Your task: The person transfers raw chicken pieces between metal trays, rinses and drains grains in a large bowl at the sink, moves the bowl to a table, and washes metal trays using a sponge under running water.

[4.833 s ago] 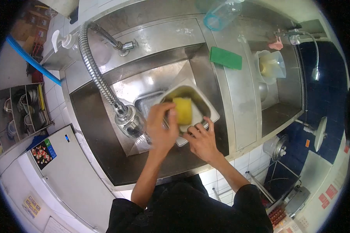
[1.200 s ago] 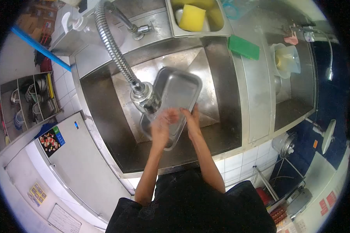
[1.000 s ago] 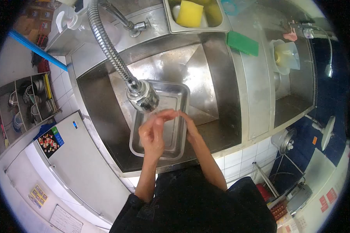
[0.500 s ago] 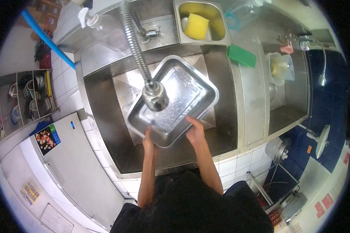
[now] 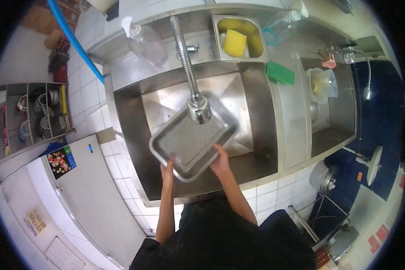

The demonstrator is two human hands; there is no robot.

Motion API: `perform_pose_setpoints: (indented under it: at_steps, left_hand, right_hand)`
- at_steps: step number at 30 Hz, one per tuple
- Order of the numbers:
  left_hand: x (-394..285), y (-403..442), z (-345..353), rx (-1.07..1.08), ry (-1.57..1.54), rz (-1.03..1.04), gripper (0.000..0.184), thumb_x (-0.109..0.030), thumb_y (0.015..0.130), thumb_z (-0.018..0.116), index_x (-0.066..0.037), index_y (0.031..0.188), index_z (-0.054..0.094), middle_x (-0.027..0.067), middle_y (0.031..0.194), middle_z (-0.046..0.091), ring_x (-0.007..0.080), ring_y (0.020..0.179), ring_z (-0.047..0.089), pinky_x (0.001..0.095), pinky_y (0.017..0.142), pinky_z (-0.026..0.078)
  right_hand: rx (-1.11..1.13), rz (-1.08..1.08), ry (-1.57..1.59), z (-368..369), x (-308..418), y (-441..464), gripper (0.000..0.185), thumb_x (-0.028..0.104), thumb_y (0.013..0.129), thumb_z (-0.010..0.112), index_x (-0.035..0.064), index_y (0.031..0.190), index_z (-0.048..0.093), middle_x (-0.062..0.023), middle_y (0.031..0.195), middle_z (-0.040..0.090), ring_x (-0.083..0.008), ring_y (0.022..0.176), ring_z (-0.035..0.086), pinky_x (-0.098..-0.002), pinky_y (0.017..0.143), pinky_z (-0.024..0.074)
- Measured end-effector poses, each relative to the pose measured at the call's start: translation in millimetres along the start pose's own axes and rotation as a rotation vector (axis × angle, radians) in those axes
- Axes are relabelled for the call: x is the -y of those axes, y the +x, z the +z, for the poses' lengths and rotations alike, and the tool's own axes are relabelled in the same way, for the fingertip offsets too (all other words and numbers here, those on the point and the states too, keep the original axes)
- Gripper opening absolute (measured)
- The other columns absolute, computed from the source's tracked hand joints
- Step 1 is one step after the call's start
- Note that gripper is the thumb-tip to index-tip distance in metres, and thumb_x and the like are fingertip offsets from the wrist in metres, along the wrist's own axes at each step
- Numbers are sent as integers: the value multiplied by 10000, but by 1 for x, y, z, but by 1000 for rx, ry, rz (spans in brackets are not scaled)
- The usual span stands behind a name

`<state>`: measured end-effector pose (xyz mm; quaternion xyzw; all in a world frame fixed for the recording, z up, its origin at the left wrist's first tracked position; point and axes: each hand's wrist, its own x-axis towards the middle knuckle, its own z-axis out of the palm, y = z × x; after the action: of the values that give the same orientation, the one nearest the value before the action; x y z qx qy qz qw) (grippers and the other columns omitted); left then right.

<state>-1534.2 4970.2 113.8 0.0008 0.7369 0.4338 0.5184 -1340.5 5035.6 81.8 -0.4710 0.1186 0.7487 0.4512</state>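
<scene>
A rectangular stainless steel tray [image 5: 184,143] is held over the large sink basin [image 5: 264,148], turned at an angle. My left hand [image 5: 167,174] grips its near left edge, with the thumb over the rim. On the near right edge, my right hand [image 5: 220,163] is closed with its thumb on top and its other fingers hidden underneath. The head of the flexible spring faucet [image 5: 199,110] hangs in front of the tray's far part. Whether water is running from it, I cannot tell.
Behind the basin stand a pump bottle [image 5: 148,47] and a steel container [image 5: 255,27] with a yellow sponge [image 5: 234,43]. A green scouring pad [image 5: 280,73] lies on the right ledge. White plastic containers [image 5: 321,84] sit in the second sink.
The tray has come nearer my body and tilted, both hands still on it. Its inside looked wet and shiny before and looks duller now. The camera view has shifted slightly.
</scene>
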Motion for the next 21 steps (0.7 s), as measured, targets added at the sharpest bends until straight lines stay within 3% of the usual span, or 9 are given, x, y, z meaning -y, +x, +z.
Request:
perform_pose_setpoints:
  at_steps: [2,5,7,9,11,13,15,18,21]
  left_hand:
    - [-16,-23,-29,-43,156,207,654,-255,837,636,78,1347,399,205,1282,505,309,1215,466,380,1054,320]
    - [-39,-50,-58,-123,330,415,601,-140,819,579,79,1345,386,223,1241,524,320,1199,485,381,1051,325]
    - [-83,-87,-65,-133,439,699,599,-52,768,524,60,1341,390,243,1221,528,324,1169,512,380,1030,356]
    - [-115,-116,-76,-165,506,831,628,5,716,483,49,1335,392,247,1188,543,324,1135,539,384,1004,387]
    - [-137,-136,-93,-214,546,934,681,5,669,511,53,1338,391,248,1157,555,360,1094,560,402,994,397]
    - [-144,-148,-115,-257,530,1024,662,-39,694,543,69,1329,394,263,1148,544,388,1073,563,417,979,406]
    - [-162,-170,-123,-321,550,1142,580,-120,765,553,73,1292,405,224,1120,556,331,1035,558,404,951,411]
    - [-148,-172,-168,-472,578,1328,508,-224,857,571,70,1245,426,179,1083,568,266,984,553,394,920,420]
    - [-146,-187,-189,-521,608,1368,537,-211,823,588,69,1253,430,191,1091,573,288,985,567,403,901,441]
  right_hand:
    - [112,232,-59,-3,-31,-2,586,320,858,658,93,1352,439,-98,1251,537,-262,1135,526,-448,1020,388]
    - [91,426,-47,-7,-37,-7,553,380,885,618,60,1315,479,-132,1237,559,-288,1150,529,-479,989,426]
    - [3,281,-158,-3,-31,5,608,461,895,583,45,1323,472,-125,1204,579,-299,1088,560,-494,942,447]
    - [-179,-153,-664,7,-10,28,561,444,937,527,30,1313,487,-120,1171,600,-274,1026,589,-452,898,470]
    - [-20,-656,-979,56,28,51,390,344,981,503,4,1143,607,-117,995,673,-318,946,615,-404,896,482]
    - [129,-826,-1183,112,63,89,424,321,1010,427,-26,1193,585,-174,1144,639,-335,1085,584,-388,972,438]
    - [230,-1017,-1216,177,89,113,483,329,1024,344,39,1402,428,-214,1407,453,-341,1334,400,-388,1101,303]
    - [178,-1321,-1234,243,109,145,466,320,1026,333,51,1390,442,-220,1335,516,-359,1267,467,-413,1046,365]
    - [204,-1177,-1272,262,121,157,439,324,1024,346,41,1312,519,-228,1250,573,-380,1180,532,-433,981,409]
